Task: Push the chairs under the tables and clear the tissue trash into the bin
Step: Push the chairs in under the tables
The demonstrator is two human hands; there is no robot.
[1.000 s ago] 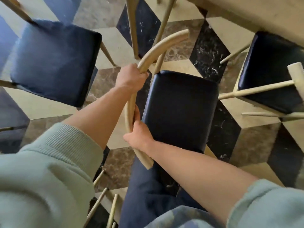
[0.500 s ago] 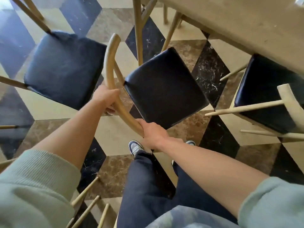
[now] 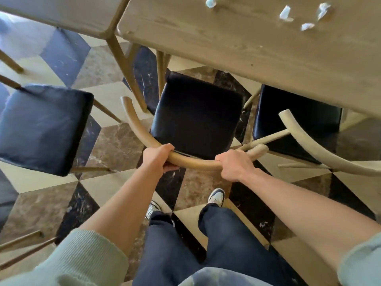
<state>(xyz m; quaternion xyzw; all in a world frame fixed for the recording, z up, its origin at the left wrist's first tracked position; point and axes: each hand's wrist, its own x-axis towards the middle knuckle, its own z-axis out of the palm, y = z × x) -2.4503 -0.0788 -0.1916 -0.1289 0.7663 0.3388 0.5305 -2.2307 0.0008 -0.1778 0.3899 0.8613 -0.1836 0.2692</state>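
My left hand (image 3: 157, 156) and right hand (image 3: 234, 165) grip the chair (image 3: 195, 116) by its curved backrest, seat pointing straight ahead toward the table (image 3: 237, 48), front edge just under it.

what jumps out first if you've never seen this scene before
Both hands grip the curved wooden backrest of the middle chair: the left hand toward its left side, the right hand near its right end. Its black seat sits partly under the wooden table. On the tabletop at upper right lie several crumpled tissue scraps.
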